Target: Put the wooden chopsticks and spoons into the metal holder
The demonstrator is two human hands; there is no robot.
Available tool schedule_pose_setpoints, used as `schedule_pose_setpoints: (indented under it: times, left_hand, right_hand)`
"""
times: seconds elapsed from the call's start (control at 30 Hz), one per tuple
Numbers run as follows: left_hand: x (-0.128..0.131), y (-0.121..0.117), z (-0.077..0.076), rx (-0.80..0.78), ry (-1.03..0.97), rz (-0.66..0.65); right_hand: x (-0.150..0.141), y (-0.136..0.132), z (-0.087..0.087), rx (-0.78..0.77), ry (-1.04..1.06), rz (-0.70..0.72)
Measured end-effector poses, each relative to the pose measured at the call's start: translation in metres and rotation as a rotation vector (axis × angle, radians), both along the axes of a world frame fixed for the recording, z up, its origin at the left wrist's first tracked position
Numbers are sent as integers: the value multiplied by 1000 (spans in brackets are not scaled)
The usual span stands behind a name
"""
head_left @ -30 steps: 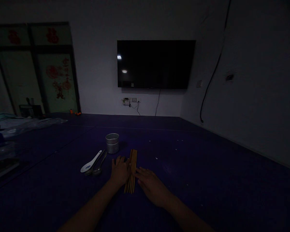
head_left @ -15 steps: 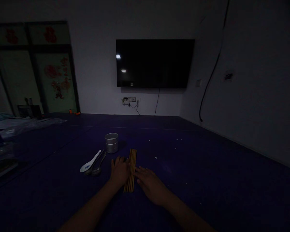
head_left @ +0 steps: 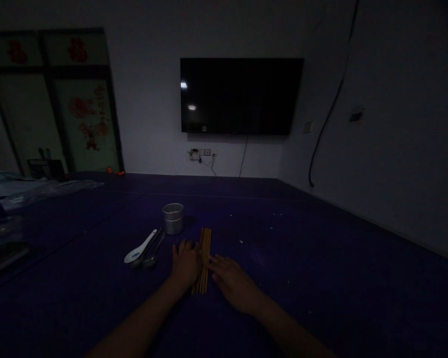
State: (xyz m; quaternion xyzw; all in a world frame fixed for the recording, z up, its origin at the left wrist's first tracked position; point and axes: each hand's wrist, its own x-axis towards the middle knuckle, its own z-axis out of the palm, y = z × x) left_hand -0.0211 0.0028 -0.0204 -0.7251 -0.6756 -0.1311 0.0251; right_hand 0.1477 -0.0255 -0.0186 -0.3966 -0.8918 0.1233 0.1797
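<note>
Both hands (head_left: 186,264) bare (forearms (head_left: 145,315) too)

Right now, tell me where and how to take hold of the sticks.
Likely best around the middle, closing in from both long sides: the sticks are long, thin and laid side by side, far ends pointing forward, so sideways pressure should keep them together.
</note>
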Motion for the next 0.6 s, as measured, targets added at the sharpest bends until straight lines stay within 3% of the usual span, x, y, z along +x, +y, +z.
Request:
schedule_pose_setpoints:
  times: [0.6]
  left_hand:
    - [-3, 1, 2, -2, 0, -4]
  right_hand:
    - [0, 4, -2, -12, -7, 2]
